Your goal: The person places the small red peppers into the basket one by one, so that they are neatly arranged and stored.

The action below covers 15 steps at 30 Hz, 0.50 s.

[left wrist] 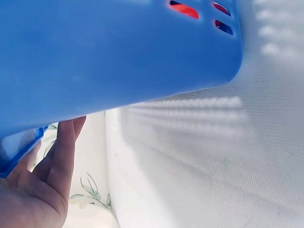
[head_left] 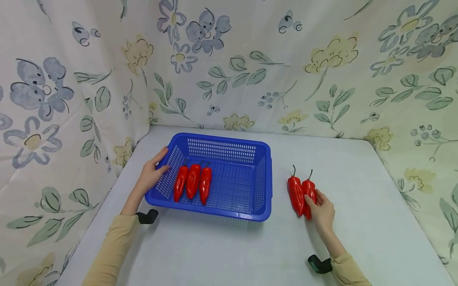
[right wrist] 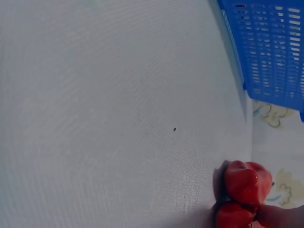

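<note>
My left hand [head_left: 152,172] grips the left end of a blue plastic basket [head_left: 222,215], thumb over the rim; the left wrist view shows the fingers [left wrist: 61,164] against the rim's underside. Three red peppers [head_left: 193,181] with dark stems lie side by side in the basket's left part. Right of the basket, two more lie together on the table: a left red pepper [head_left: 295,196] and a right red pepper [head_left: 309,190]. My right hand [head_left: 323,211] holds the right one between thumb and fingers. Both peppers also show in the right wrist view, the nearer red pepper [right wrist: 247,183] large at the lower right.
The white table [head_left: 222,254] carries the basket and the loose peppers. A floral curtain [head_left: 229,99] hangs behind and along both sides. Dark wrist-worn devices sit at the left cuff [head_left: 118,234] and right cuff [head_left: 347,270].
</note>
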Tool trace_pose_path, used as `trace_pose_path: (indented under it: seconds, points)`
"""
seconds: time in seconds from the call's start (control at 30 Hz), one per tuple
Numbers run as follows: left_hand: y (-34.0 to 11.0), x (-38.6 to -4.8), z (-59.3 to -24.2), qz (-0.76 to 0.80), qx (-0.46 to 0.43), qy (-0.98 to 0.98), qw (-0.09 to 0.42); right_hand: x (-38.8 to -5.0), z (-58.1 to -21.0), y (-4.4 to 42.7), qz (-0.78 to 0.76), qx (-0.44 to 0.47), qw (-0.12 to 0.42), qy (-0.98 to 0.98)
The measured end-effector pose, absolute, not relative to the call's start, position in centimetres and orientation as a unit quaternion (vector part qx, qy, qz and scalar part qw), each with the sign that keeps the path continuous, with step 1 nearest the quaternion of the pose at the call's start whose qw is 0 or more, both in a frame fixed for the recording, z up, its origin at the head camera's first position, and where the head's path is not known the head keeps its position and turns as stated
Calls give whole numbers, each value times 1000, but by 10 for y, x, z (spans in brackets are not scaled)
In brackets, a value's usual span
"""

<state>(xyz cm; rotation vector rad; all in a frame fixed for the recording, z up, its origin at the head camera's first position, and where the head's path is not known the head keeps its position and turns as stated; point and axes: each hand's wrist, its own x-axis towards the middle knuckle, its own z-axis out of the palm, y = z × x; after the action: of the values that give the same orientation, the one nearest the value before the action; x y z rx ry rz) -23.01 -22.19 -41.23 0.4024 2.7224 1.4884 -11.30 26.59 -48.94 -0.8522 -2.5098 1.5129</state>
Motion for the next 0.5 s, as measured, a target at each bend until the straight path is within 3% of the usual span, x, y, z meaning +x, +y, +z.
trace_pose_path:
  seconds: [0.5]
  points:
    - [-222, -230, -413, 472, 134, 871, 0, -114, -490, 264, 495, -282, 56, -820]
